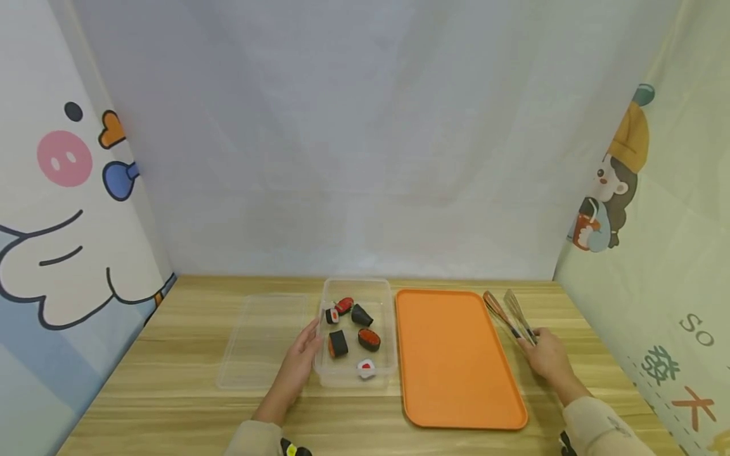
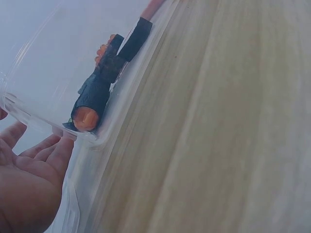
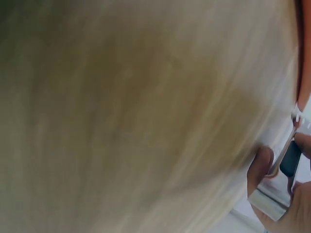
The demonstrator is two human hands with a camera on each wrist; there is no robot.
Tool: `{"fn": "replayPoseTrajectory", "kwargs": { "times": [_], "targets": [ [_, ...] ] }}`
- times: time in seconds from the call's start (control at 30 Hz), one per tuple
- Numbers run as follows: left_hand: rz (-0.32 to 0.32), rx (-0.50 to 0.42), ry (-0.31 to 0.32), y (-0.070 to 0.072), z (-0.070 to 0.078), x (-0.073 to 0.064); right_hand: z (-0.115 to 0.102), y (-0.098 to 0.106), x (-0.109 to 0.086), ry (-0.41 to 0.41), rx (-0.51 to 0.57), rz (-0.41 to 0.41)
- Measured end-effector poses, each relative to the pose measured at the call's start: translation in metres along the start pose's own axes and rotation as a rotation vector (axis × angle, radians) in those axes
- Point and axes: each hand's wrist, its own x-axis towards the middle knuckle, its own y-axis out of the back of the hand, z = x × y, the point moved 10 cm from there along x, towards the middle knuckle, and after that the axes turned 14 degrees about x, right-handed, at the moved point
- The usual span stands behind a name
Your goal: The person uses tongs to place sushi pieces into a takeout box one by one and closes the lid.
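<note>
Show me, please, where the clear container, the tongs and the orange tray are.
Clear container point(image 1: 381, 313), head view: bare floor.
Tongs point(image 1: 518, 312), head view: one prong's middle.
Orange tray point(image 1: 457, 358), head view: bare middle.

Left of the orange tray point(image 1: 456, 361), the person's left hand point(image 1: 301, 354) reaches forward, fingers loosely extended. Just right of the tray, the right hand point(image 1: 547, 358) pinches, some fingers hard to make out. Both forearms point(image 1: 282, 396) lean in toward it.
</note>
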Motion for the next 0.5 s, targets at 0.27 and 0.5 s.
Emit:
{"fn": "replayPoseTrajectory", "kwargs": {
  "times": [0.27,0.5],
  "targets": [
    [-0.006,0.002,-0.013,0.001,0.0039,-0.0023,0.0026,-0.002,-0.0005,-0.049,-0.034,0.005],
    [-0.009,0.003,0.013,0.0,-0.0011,0.0004,0.0055,-0.0035,-0.005,-0.085,-0.06,-0.016]
  ]
}}
